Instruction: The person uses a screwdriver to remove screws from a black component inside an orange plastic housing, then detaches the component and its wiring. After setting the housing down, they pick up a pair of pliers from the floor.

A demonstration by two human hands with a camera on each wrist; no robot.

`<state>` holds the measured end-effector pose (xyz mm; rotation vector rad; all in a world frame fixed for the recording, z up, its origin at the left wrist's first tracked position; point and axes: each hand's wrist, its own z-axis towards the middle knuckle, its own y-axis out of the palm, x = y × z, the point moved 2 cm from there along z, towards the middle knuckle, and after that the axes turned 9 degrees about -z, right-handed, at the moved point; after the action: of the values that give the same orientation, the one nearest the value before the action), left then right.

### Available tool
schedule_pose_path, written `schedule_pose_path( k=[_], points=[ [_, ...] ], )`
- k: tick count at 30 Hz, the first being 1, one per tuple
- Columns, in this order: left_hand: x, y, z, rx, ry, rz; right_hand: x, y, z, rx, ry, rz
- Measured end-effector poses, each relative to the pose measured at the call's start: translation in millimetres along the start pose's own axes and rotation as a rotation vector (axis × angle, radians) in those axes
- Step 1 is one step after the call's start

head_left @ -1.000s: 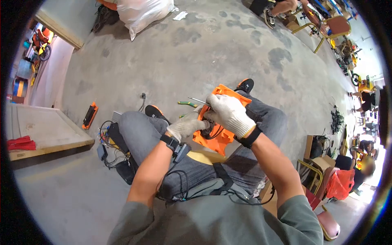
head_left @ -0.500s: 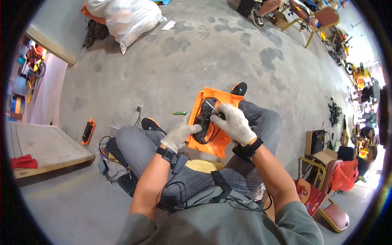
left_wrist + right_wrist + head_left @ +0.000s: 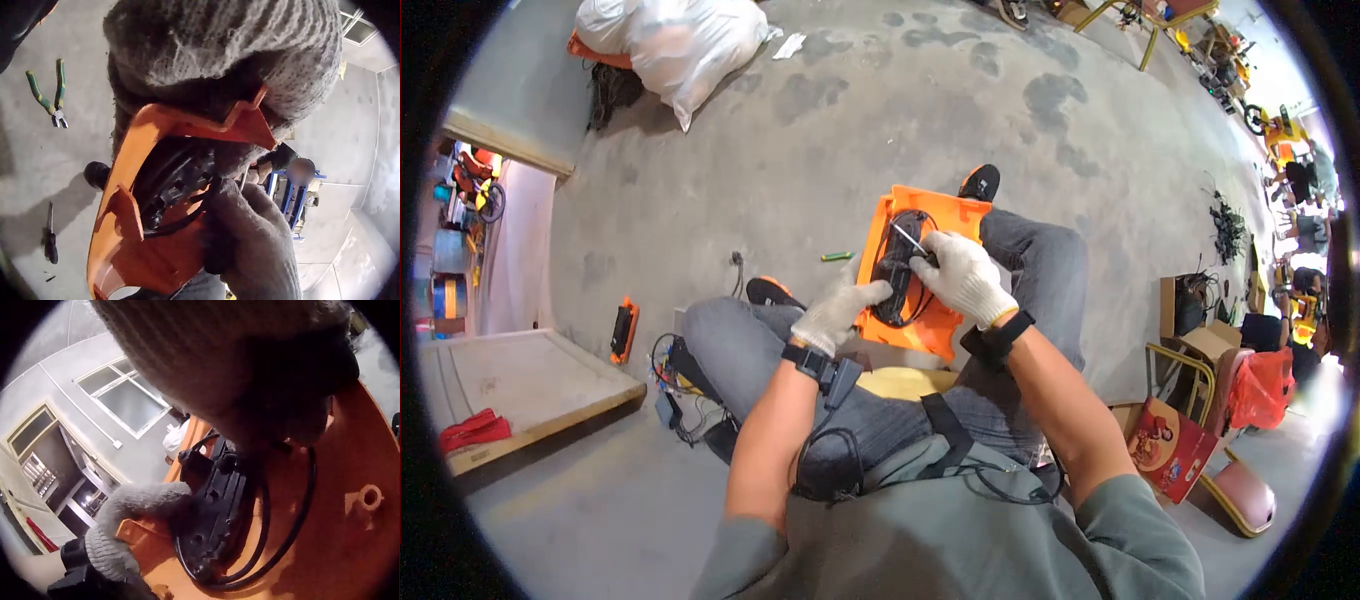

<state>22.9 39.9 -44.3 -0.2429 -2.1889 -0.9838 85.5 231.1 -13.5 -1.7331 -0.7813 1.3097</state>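
Note:
My gloved left hand (image 3: 835, 315) grips the left edge of an orange plastic shell (image 3: 940, 335), its thumb over the black part inside. That elongated black part (image 3: 215, 515) has holes along it, and a black cable (image 3: 306, 512) loops round it within the shell. In my gloved right hand (image 3: 963, 280) is a screwdriver (image 3: 908, 237); its thin metal shaft points up and left across the black part in the head view. The glove hides most of its handle. The shell is held above my lap, its hollow side facing me.
Green-handled pliers (image 3: 58, 94) and another screwdriver (image 3: 51, 244) lie on the floor beyond the shell. An orange-and-black piece (image 3: 625, 330) lies to the left, near a low board (image 3: 530, 370) with a red cloth. A red box (image 3: 1170, 450) and chairs stand at the right.
The shell has turned so its inside shows more. My right hand has shifted from covering its upper part, and the screwdriver's shaft now lies over the black part. The head view has shifted too.

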Motion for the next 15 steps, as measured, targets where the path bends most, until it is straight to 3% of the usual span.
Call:
schedule_pose_path(
  k=[2,6,15],
  points=[
    [-3,-5,2,0.02,0.008,-0.004,3,4,-1,0.003,-0.034,0.008],
    [-5,-7,4,-0.013,0.029,-0.081,-2,2,-4,-0.18,0.026,0.085],
    [-9,-12,7,0.029,0.083,-0.049,-9,21,-14,-0.048,0.144,0.185]
  ],
)
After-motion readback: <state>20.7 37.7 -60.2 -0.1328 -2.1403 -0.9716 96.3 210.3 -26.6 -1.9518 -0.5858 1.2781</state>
